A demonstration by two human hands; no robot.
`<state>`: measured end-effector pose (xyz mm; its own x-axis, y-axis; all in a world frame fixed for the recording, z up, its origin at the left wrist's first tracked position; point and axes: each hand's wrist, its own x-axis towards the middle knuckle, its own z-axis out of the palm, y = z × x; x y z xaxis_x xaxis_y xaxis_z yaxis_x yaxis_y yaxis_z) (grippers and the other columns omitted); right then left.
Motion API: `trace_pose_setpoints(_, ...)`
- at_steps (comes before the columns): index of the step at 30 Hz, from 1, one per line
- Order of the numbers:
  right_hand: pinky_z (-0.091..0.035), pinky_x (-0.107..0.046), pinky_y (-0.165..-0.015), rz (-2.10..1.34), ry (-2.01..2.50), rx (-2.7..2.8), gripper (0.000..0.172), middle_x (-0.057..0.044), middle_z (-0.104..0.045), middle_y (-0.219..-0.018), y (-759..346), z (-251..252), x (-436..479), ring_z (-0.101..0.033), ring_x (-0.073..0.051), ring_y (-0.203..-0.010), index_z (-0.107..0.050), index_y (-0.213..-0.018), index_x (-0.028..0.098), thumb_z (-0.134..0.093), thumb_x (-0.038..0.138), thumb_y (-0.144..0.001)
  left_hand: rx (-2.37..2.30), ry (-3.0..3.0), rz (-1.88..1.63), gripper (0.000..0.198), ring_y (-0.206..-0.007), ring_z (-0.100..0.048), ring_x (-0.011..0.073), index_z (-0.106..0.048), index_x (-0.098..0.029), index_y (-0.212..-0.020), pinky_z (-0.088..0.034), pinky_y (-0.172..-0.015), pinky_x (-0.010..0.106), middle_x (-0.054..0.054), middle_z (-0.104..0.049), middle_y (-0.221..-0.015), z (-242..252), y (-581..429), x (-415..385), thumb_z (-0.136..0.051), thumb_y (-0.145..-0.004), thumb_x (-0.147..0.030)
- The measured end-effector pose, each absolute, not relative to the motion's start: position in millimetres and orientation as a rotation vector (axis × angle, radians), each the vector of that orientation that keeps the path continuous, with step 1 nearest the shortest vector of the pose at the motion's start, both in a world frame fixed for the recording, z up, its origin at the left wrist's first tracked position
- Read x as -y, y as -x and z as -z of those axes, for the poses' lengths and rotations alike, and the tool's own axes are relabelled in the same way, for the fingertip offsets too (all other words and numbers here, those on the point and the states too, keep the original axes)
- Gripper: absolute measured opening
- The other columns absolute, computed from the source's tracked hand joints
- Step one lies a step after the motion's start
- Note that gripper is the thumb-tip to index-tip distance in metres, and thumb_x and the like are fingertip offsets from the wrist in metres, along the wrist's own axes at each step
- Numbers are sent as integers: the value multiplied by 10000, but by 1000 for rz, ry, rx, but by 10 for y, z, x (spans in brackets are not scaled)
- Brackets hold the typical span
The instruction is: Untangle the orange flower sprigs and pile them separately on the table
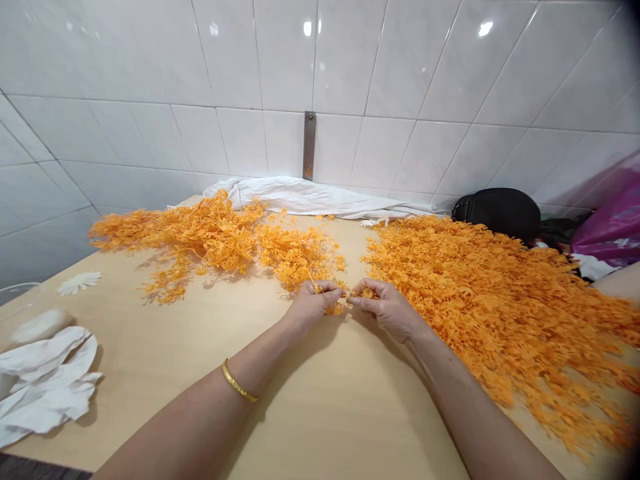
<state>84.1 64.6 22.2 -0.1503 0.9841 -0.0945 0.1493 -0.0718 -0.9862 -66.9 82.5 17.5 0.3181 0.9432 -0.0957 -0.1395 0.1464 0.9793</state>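
Observation:
Both hands meet over the middle of the table, their fingertips nearly touching. My left hand [311, 308], with a gold bangle on its wrist, is closed in a pinch on an orange flower sprig [334, 309] with thin, curly parts. My right hand [389, 308] also pinches a small orange flower piece [369, 292], partly hidden by the fingers. Beyond the left hand lies a loose heap of orange sprigs [220, 233]. A larger, thicker heap of loose orange flower pieces [465, 293] spreads beside the right hand and forearm.
White crumpled cloth [55, 373] and a white flower [80, 283] lie at the left. Along the tiled wall runs a white cloth [300, 197]. A black case [500, 212] and a purple bag [613, 220] stand behind the right heap. The table [190, 360] is pale wood.

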Motion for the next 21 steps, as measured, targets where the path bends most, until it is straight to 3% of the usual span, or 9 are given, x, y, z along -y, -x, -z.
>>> trace_pose_setpoints(3,-161,-193,-414,-1388,1229,1291,279,85,-380,-436,-867,-217,-671,-273,-41,-399,-472,-645,168,-678,341,-571,-942,-1199,-952,118,-411,-329,46,-609,-118,-570,-242,-442,204,-24,-408,-437,-171,680,-833,-605,-653,-201)
trace_pose_setpoints(7,-175,-196,-424,-1423,1192,1271,297,80,-385,-452,-839,-227,-665,-284,-39,-409,-485,-656,163,-685,368,-579,-961,-1207,-841,165,-395,-343,58,-615,-136,-633,-244,-424,216,-16,-442,-451,-157,692,-849,-634,-626,-301)
trace_pose_setpoints(11,-187,-200,-433,-1464,1169,1302,288,74,-385,-478,-821,-214,-642,-290,-46,-432,-526,-731,158,-659,389,-621,-995,-1301,-791,99,-395,-349,69,-612,-129,-599,-275,-434,233,-15,-430,-428,-172,688,-833,-592,-634,-220)
trace_pose_setpoints(17,-216,-204,-424,-1076,1234,1432,220,74,-369,-446,-688,-132,-672,-294,-54,-430,-498,-638,166,-613,350,-678,-783,-1308,-874,172,-424,-373,69,-511,-136,-504,-278,-467,224,-24,-399,-416,-97,667,-859,-569,-660,-183)
trace_pose_setpoints(21,-244,-196,-395,-1078,1134,1076,250,81,-368,-443,-671,-124,-769,-306,-51,-397,-441,-631,185,-633,345,-641,-590,-1037,-881,163,-414,-350,57,-507,-135,-545,-318,-482,214,-30,-406,-431,-68,667,-872,-573,-674,-208)
